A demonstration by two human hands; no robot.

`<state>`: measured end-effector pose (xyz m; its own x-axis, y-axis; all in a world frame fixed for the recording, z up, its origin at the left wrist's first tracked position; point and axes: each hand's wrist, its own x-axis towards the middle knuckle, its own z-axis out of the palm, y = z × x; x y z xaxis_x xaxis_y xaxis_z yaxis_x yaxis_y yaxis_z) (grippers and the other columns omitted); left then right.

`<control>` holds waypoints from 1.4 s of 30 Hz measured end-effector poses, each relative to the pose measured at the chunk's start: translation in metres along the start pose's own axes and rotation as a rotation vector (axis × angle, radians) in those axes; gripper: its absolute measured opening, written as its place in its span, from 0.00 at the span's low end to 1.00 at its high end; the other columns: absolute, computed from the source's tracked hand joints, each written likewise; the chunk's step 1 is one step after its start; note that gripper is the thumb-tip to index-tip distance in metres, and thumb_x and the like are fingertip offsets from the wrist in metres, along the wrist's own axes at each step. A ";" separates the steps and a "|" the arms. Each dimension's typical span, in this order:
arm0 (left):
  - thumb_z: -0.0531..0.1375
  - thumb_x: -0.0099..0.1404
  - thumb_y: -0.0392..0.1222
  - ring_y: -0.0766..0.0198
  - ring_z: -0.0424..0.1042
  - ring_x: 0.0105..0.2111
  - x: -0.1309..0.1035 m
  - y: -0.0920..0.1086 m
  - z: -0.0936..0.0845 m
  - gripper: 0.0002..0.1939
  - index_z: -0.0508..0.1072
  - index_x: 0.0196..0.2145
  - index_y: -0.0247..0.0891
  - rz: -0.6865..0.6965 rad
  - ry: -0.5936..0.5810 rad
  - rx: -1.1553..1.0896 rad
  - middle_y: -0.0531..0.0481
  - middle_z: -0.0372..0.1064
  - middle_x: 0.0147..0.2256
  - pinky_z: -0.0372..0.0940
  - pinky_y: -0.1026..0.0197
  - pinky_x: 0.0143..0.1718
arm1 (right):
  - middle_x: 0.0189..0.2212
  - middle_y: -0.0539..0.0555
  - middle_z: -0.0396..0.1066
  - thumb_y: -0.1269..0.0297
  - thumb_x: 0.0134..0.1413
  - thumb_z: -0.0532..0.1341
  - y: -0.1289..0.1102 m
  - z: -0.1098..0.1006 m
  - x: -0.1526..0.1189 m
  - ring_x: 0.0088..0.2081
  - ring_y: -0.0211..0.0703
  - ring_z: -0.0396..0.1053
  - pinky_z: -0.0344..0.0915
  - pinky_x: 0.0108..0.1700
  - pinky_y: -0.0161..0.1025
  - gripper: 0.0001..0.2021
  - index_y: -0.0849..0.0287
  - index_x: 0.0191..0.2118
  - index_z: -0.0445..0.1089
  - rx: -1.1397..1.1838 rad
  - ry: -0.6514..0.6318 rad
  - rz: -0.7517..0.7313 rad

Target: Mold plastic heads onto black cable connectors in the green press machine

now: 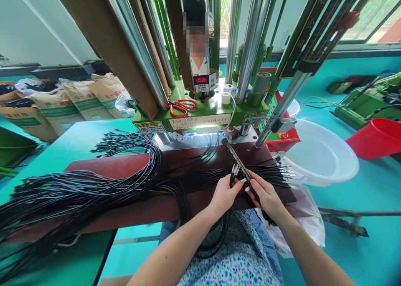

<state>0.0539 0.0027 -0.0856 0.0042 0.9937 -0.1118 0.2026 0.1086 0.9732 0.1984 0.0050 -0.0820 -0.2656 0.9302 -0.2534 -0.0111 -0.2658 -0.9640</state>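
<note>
While the left hand (224, 194) pinched cable ends (234, 169) against the bar (233, 154), angled above the board (128, 217), and the right hand (267, 197) gripped its near end, tilting risked dislodging the cable ends.

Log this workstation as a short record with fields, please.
Left hand: at the dark bar, beside small connectors
Right hand: gripping the bar's near end
Brown board: under bundles of black cables
Green machine: beyond the board, red-handled scissors on top
Right side: white basin, red bucket
</note>
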 end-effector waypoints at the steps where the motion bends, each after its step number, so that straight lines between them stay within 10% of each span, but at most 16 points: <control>1: 0.56 0.56 0.45 0.70 0.57 0.23 0.000 -0.001 0.000 0.11 0.63 0.23 0.36 0.001 0.006 -0.006 0.56 0.60 0.21 0.53 0.66 0.26 | 0.14 0.42 0.52 0.50 0.55 0.53 0.001 0.001 0.000 0.14 0.29 0.48 0.48 0.13 0.25 0.29 0.61 0.58 0.55 -0.011 -0.003 -0.002; 14: 0.51 0.59 0.58 0.76 0.39 0.12 0.001 0.010 -0.013 0.17 0.58 0.31 0.41 -0.154 0.097 -0.550 0.64 0.43 0.14 0.37 0.71 0.12 | 0.16 0.43 0.55 0.49 0.49 0.59 -0.004 0.004 -0.002 0.14 0.29 0.50 0.46 0.12 0.25 0.29 0.58 0.56 0.60 0.087 0.106 0.023; 22: 0.62 0.50 0.49 0.77 0.41 0.11 -0.001 0.014 -0.021 0.15 0.61 0.24 0.37 -0.359 -0.235 -0.640 0.64 0.45 0.11 0.37 0.71 0.11 | 0.16 0.44 0.56 0.50 0.51 0.58 0.000 0.002 -0.003 0.14 0.28 0.50 0.47 0.12 0.26 0.30 0.60 0.56 0.59 0.089 0.041 0.010; 28: 0.61 0.51 0.48 0.77 0.41 0.10 0.000 0.018 -0.024 0.14 0.63 0.21 0.36 -0.399 -0.271 -0.649 0.63 0.45 0.09 0.36 0.70 0.11 | 0.15 0.43 0.55 0.49 0.52 0.57 0.002 -0.003 -0.002 0.13 0.29 0.49 0.47 0.12 0.27 0.31 0.61 0.58 0.57 0.040 -0.020 -0.008; 42: 0.58 0.55 0.53 0.76 0.52 0.13 0.002 0.006 -0.024 0.17 0.66 0.23 0.34 -0.161 -0.055 -0.451 0.59 0.54 0.14 0.49 0.70 0.14 | 0.17 0.44 0.55 0.49 0.52 0.56 0.005 0.002 -0.002 0.16 0.30 0.51 0.48 0.14 0.28 0.31 0.62 0.58 0.56 -0.084 -0.019 -0.038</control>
<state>0.0317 0.0062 -0.0752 0.0622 0.9618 -0.2666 -0.2396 0.2737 0.9315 0.1972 0.0010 -0.0858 -0.2846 0.9340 -0.2160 0.0593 -0.2077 -0.9764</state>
